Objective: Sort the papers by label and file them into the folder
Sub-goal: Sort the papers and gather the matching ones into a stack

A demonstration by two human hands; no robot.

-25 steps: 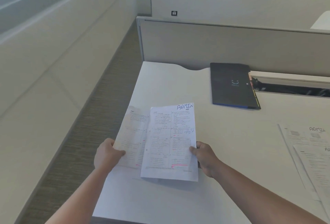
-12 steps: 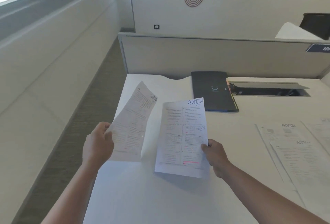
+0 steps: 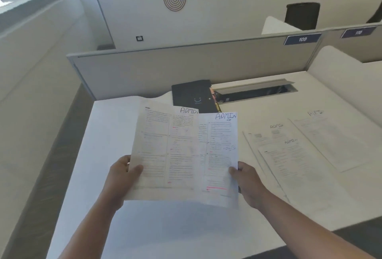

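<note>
Sheets marked ADMIN [image 3: 182,151] overlap above the worktop [image 3: 165,227], pinched by our left hand [image 3: 122,178] and right hand [image 3: 247,184]; we should square their edges before joining the ADMIN pile [image 3: 293,151] at three o'clock.

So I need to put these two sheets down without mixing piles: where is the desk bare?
Bare desk lies left of the held sheets, up to the folder, and below the hands at the near edge. The right is crowded with laid-out papers.
</note>
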